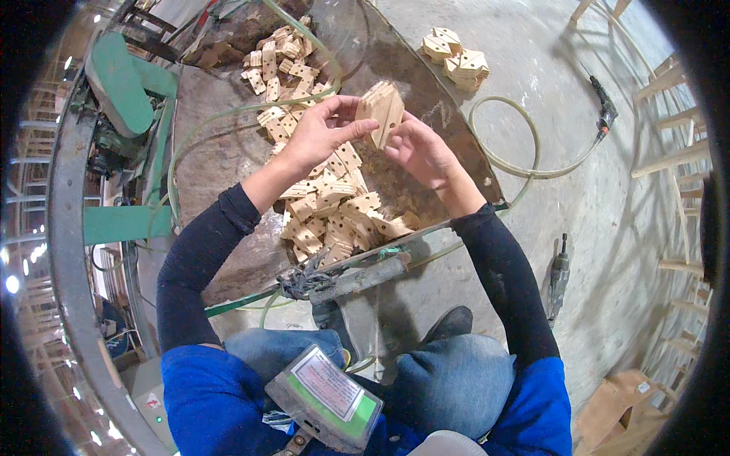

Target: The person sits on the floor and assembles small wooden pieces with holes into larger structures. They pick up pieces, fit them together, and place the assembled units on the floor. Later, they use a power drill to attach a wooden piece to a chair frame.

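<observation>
Between my hands, above the worn metal table (228, 171), is a small stack of pale wooden blocks (382, 110) with slanted ends and drilled holes. My left hand (312, 140) is closed on the stack's left side, its thumb across the near face. On the other side, the fingers of my right hand (426, 156) are bent against the stack's right and lower edge, partly hidden. Below my hands lies a loose heap of similar drilled wooden blocks (334, 197), stretching toward the table's far end.
Stacked blocks (456, 59) sit on the floor beyond the table's right edge. A clear hose (525, 173) runs to a black air tool (604, 106). Another power tool (560, 277) lies nearer. Green machine parts (122, 87) stand left; wooden frames (677, 159) line the right, above a cardboard box (620, 410).
</observation>
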Available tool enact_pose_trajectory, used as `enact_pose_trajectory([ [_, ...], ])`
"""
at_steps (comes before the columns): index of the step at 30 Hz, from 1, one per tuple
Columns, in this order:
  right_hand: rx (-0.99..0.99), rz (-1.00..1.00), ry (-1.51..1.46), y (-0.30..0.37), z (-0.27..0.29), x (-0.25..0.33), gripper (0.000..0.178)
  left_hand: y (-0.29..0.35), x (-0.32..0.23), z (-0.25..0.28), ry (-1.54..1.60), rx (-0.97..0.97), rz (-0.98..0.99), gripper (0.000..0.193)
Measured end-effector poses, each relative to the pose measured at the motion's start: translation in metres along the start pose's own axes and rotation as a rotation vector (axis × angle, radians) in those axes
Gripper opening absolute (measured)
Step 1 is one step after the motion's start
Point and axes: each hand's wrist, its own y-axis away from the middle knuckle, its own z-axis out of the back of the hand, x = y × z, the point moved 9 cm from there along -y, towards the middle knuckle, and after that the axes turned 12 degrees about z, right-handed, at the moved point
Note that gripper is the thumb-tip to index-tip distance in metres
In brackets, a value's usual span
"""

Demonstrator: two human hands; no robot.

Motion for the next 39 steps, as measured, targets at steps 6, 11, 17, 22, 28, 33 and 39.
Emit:
enact_pose_trajectory([
  [6, -0.023, 0.018, -0.053, -0.002, -0.003, 0.004, 0.049, -0.008, 0.008, 0.004, 0.148, 0.053, 0.114, 0.057],
  [11, -0.036, 0.036, 0.032, -0.004, -0.003, 0.009, 0.054, -0.011, 0.005, 0.003, 0.236, 0.083, 0.114, 0.056],
  [17, -0.027, 0.053, 0.053, -0.005, -0.003, 0.010, 0.052, -0.021, 0.009, 0.006, 0.280, 0.110, 0.115, 0.052],
  [22, -0.024, 0.073, 0.032, -0.006, -0.003, 0.014, 0.057, -0.025, 0.008, 0.005, 0.279, 0.108, 0.111, 0.053],
  [28, -0.105, 0.156, 0.115, -0.005, 0.005, 0.017, 0.063, -0.029, -0.006, 0.004, 0.099, -0.001, 0.040, 0.047],
  [33, -0.231, 0.460, 0.558, -0.002, 0.020, 0.039, 0.061, -0.041, -0.041, -0.019, -0.558, -0.118, -0.132, 0.054],
  [39, -0.409, 0.545, 0.596, 0.006, 0.027, 0.048, 0.067, -0.098, -0.088, -0.040, -0.742, -0.195, -0.289, 0.063],
])
